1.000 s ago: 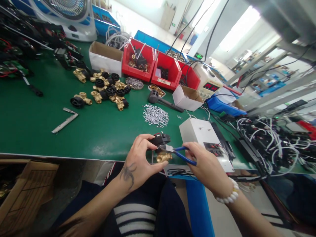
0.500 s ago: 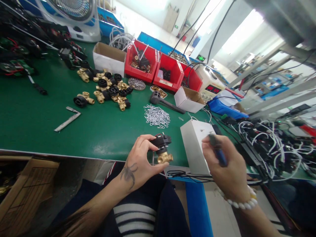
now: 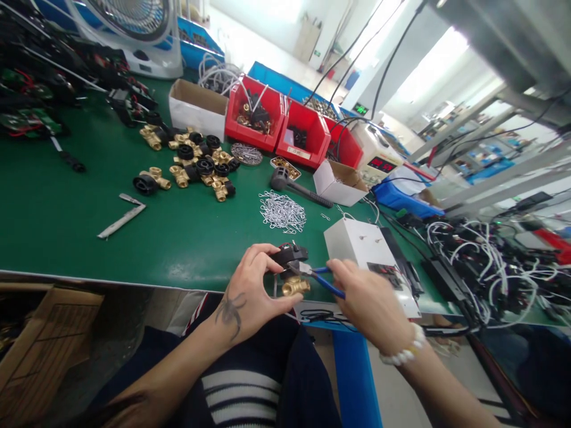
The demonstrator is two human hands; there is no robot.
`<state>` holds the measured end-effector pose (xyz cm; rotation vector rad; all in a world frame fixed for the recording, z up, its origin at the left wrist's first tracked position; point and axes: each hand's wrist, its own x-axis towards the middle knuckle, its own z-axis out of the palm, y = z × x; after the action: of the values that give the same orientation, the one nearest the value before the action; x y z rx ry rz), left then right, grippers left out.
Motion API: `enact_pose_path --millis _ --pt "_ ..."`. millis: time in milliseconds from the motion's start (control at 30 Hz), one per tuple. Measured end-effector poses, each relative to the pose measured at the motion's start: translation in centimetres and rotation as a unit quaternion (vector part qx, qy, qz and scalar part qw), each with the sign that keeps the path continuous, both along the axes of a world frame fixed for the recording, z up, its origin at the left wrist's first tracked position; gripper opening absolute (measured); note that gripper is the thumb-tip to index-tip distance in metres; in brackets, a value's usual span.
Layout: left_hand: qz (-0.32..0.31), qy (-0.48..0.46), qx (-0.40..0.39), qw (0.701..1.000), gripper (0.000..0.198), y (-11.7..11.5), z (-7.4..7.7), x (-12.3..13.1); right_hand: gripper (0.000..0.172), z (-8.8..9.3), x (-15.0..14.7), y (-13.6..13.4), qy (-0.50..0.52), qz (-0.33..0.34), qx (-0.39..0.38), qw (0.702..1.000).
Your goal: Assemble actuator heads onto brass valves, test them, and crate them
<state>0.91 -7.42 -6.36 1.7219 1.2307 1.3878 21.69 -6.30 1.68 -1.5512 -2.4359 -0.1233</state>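
Observation:
My left hand (image 3: 254,285) is closed around a brass valve with a black plastic top (image 3: 294,286), held upright at the table's front edge. In my right hand (image 3: 366,297) is a pair of blue-handled pliers (image 3: 328,284). Their metal jaws lie against the valve's neck, between the black top and the brass body; whether they grip anything there is too small to tell. A pile of metal spring clips (image 3: 283,212) lies on the green table just beyond the valve. Close by my right hand stands a white box with switches (image 3: 352,241).
Several brass valves with black caps (image 3: 196,157) lie at the back left, near a bent metal strip (image 3: 122,219). Red bins (image 3: 256,137), a small white carton (image 3: 341,193) and a black-handled tool (image 3: 298,185) stand or lie behind the clips. Tangled cables (image 3: 473,255) cover the right side.
My right hand has moved left from above the white box, bringing the pliers' jaws to the valve's neck. My left hand keeps its hold, nearly still.

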Motion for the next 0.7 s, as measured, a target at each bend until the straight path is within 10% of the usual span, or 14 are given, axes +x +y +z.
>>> enact_pose_path --millis 233,400,567,700 --pt "-0.009 -0.007 -0.018 1.0 0.035 0.11 -0.02 -0.09 0.012 0.16 0.17 0.15 0.132 -0.04 0.131 0.982" --pt "-0.007 -0.007 -0.008 1.0 0.036 0.18 -0.09 -0.08 0.022 -0.12 -0.13 0.3 -0.064 0.039 -0.025 0.997" --pt "-0.011 -0.008 -0.022 1.0 0.035 0.23 -0.09 -0.11 0.011 0.3 0.29 0.06 0.123 -0.033 0.115 0.985" --pt "-0.013 -0.013 -0.026 0.999 0.036 0.27 -0.15 -0.19 0.02 -0.51 0.04 0.23 -0.041 0.031 0.037 0.998"
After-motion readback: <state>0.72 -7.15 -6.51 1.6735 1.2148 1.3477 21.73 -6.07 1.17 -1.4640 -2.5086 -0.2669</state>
